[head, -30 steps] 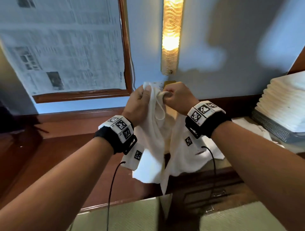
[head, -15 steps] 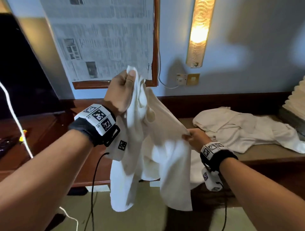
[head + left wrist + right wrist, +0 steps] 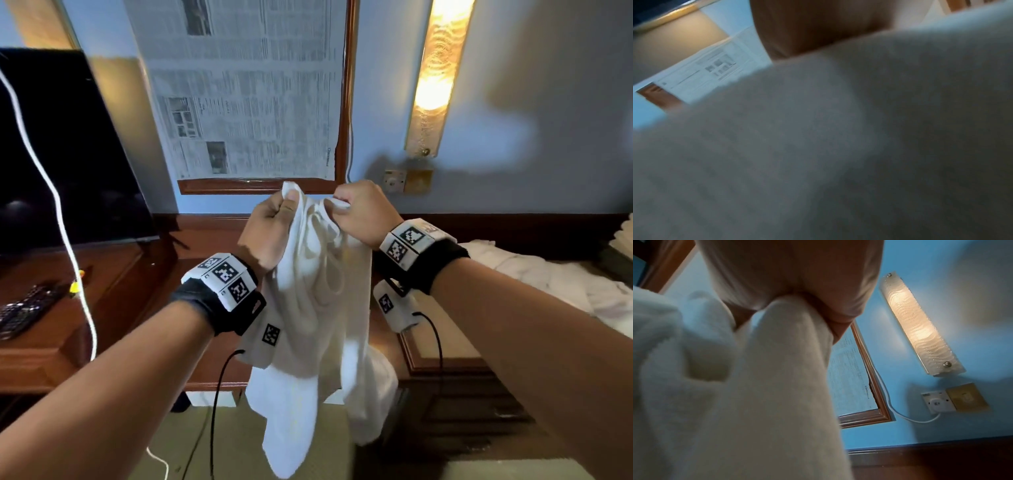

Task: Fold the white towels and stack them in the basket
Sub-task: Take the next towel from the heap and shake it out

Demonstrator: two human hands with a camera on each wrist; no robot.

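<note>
While both grip, towel (image 3: pixel 318 308) hangs bunched.

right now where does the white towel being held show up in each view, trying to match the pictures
Head: the white towel hangs at centre, its top edge pinched by the left hand and right hand.
Left wrist: it fills most of the frame, blurred, below the hand.
Right wrist: it fills the left and lower centre, running up into the grip.
Shared landmark: the newspaper in the wooden frame, also at the left wrist's left edge and the right wrist's centre.
</note>
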